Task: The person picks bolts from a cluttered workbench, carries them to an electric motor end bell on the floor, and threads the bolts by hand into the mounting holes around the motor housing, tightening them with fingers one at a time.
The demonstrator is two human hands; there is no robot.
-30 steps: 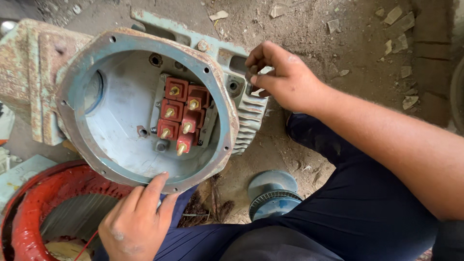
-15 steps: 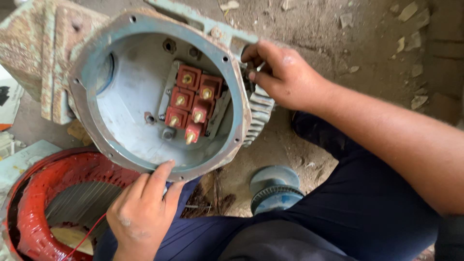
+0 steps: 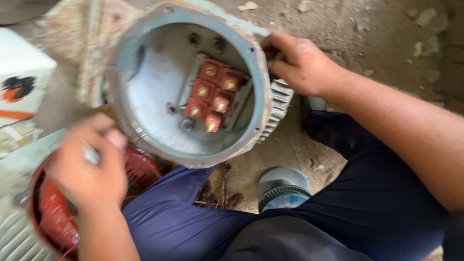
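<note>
A pale blue-grey motor housing [image 3: 159, 111] lies tilted with its open round mouth toward me. Inside it sits a red terminal block [image 3: 212, 94] with several brass studs. My right hand [image 3: 304, 65] grips the housing's finned outer edge at the upper right. My left hand [image 3: 87, 169] is blurred, just off the housing's lower left rim and over a red-painted stator [image 3: 53, 217]. Its fingers are curled, and whether it holds anything is unclear.
My legs in dark blue trousers [image 3: 183, 222] fold under the housing. A round blue-grey ribbed part [image 3: 282, 188] rests on the dirt floor between them. A white box [image 3: 21, 82] stands at the left edge. Stone chips litter the ground [image 3: 386, 29] at the upper right.
The housing has shifted up and right in view. My left hand left the lower rim and swung left over the red stator. My right hand kept its grip on the fins.
</note>
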